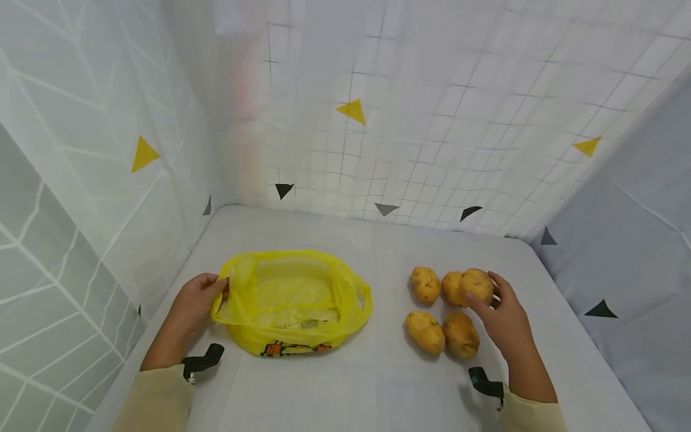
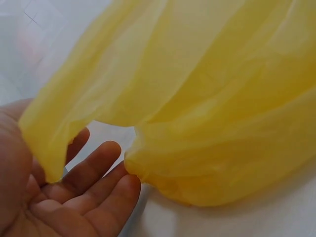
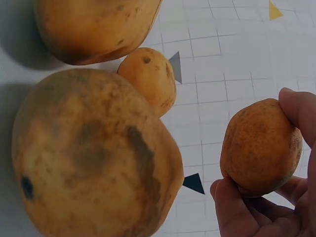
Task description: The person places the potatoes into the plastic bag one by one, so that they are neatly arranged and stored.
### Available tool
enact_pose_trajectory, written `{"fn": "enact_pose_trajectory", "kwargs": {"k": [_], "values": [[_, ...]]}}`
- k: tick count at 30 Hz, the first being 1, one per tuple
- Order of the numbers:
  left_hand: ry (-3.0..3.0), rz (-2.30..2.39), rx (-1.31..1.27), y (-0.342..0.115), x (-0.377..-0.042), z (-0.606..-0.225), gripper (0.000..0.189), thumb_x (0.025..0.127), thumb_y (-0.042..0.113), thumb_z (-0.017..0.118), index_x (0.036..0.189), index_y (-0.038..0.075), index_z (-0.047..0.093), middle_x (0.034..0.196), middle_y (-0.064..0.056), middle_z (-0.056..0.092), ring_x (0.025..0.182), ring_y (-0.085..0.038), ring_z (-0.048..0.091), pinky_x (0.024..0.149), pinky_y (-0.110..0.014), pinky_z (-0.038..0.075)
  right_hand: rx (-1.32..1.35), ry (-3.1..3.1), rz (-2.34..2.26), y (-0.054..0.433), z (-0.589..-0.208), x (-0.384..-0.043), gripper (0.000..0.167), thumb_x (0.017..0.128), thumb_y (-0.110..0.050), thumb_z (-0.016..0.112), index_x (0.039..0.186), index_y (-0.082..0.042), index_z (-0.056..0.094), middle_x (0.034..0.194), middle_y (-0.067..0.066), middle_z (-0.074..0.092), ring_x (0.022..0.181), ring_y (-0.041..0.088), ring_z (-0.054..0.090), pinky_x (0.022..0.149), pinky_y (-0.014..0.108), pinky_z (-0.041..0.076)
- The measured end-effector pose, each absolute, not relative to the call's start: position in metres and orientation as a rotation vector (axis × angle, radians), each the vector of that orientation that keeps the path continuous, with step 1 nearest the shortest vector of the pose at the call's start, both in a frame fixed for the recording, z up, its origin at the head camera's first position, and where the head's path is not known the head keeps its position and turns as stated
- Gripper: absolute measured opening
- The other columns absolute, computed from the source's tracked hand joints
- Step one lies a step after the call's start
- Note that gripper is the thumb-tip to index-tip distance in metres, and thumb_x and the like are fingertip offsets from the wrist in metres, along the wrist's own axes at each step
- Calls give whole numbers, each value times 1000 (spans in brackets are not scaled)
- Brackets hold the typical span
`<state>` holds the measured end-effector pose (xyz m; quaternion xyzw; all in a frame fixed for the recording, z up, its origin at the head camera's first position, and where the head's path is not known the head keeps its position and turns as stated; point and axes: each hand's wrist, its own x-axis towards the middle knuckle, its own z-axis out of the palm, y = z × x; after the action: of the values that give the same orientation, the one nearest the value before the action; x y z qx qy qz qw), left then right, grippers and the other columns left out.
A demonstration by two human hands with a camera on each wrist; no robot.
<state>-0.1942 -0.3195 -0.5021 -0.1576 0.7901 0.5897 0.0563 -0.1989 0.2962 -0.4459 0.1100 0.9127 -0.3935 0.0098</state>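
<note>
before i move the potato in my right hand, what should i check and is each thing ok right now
1. Left hand holding the yellow bag: ok, it grips the left edge.
2. Bag mouth: ok, it gapes open.
3. Right hand on the held potato: ok, held between thumb and fingers.
4. Held potato over the bag: not ok, it is off to the right, near the four other potatoes.
5. Bag's underside flat on the table: cannot tell, it is hidden.
</note>
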Motion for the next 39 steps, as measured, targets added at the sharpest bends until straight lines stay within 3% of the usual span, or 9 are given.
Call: {"fn": "enact_pose_trajectory", "kwargs": {"k": [14, 21, 27, 39], "values": [[2407, 1741, -429, -323, -192, -497, 64, 101, 64, 57, 127, 6, 59, 121, -9, 66, 113, -24, 56, 84, -21, 52, 318, 2821, -1264, 272, -438, -209, 107, 91, -77, 58, 169, -29, 4, 172, 22, 19, 152, 50, 31, 113, 71, 37], [2378, 1771, -443, -324, -194, -500, 61, 101, 61, 58, 126, 5, 59, 123, -8, 66, 116, -24, 55, 86, -20, 51, 287, 2796, -1264, 258, -435, -216, 111, 87, -82, 59, 169, -31, 3, 173, 19, 19, 152, 49, 32, 114, 70, 37], [2370, 1819, -435, -325, -196, -504, 56, 103, 55, 60, 123, 3, 59, 115, -6, 67, 108, -22, 58, 83, -20, 54, 255, 2775, -1274, 249, -434, -220, 111, 88, -79, 61, 169, -30, 5, 172, 20, 21, 153, 47, 32, 115, 69, 36], [2408, 1797, -428, -325, -195, -506, 55, 103, 56, 59, 120, 3, 60, 110, -7, 67, 107, -23, 57, 82, -21, 53, 170, 2750, -1367, 235, -437, -228, 107, 89, -76, 63, 169, -33, 8, 172, 18, 23, 151, 43, 38, 110, 63, 47]]}}
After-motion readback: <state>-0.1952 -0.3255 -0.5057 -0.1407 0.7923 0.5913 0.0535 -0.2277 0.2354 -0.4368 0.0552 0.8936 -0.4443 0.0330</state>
